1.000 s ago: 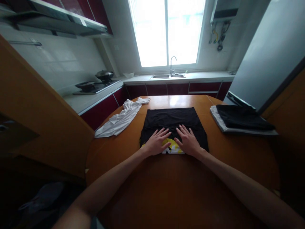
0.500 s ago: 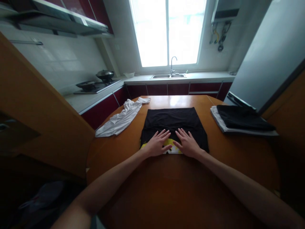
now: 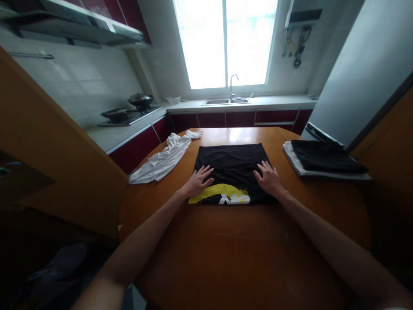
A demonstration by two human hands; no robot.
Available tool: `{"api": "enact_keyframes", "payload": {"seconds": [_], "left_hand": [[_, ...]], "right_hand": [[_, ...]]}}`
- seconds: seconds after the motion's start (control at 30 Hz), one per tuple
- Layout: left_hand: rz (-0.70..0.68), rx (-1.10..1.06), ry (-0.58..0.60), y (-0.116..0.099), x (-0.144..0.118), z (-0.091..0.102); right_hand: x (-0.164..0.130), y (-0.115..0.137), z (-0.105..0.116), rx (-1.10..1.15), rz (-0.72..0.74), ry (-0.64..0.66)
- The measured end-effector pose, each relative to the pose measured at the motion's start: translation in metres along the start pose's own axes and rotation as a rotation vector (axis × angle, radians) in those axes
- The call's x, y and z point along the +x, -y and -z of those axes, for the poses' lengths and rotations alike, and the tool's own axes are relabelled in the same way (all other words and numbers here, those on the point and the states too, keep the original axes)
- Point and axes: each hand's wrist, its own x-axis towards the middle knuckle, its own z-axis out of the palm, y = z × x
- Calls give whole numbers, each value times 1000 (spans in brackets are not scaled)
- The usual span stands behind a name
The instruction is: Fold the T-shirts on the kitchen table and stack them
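Observation:
A black T-shirt (image 3: pixel 230 161) lies folded into a flat, wide shape on the wooden table (image 3: pixel 206 254). Part of a yellow and white print shows along its near edge. My left hand (image 3: pixel 198 181) rests on the shirt's left side, fingers spread and palm down. On the opposite side, my right hand (image 3: pixel 269 178) lies flat near the right edge, its fingers apart. Neither hand grips the cloth. Slight wrinkles run across the middle of the fabric.
A crumpled white garment (image 3: pixel 164 159) lies on the table's left side. At the right sits a stack of folded black and white clothes (image 3: pixel 325 159). Beyond the table are a counter with a sink (image 3: pixel 217 102), a stove with pans (image 3: pixel 140 100) and a fridge (image 3: pixel 348 73).
My hands have slid apart from the middle of the shirt's near edge, the left one leftward and the right one rightward. More of the yellow and white print is uncovered.

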Motion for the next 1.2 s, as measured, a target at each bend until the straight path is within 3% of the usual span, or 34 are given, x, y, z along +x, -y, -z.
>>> {"api": "enact_keyframes", "payload": {"seconds": [0.13,0.2,0.27,0.33,0.43,0.53,0.7,0.9,1.03,1.2], "left_hand": [[-144,-199,-117,6,-9,49],[-191,-253,-82,9,-20,71],[-202,-272,1,11,-37,82],[-200,-271,96,14,-57,81],[-200,-222,154,20,-85,66],[-212,-166,122,28,-103,47],[-287,-10,-33,31,-106,34],[-422,188,-47,10,-105,38],[-426,260,-61,-1,-109,46],[-454,215,-36,-13,-131,63]], "right_hand": [[12,-18,38,232,107,-217],[6,-28,55,301,185,-275],[-11,-37,64,325,274,-251],[-35,-46,65,321,370,-150],[-67,-61,58,266,491,7],[-85,-75,51,183,556,55],[-86,-83,50,14,655,2],[-84,-71,54,-133,791,-12],[-87,-64,63,-91,767,-10],[-107,-54,91,9,734,59]]}}
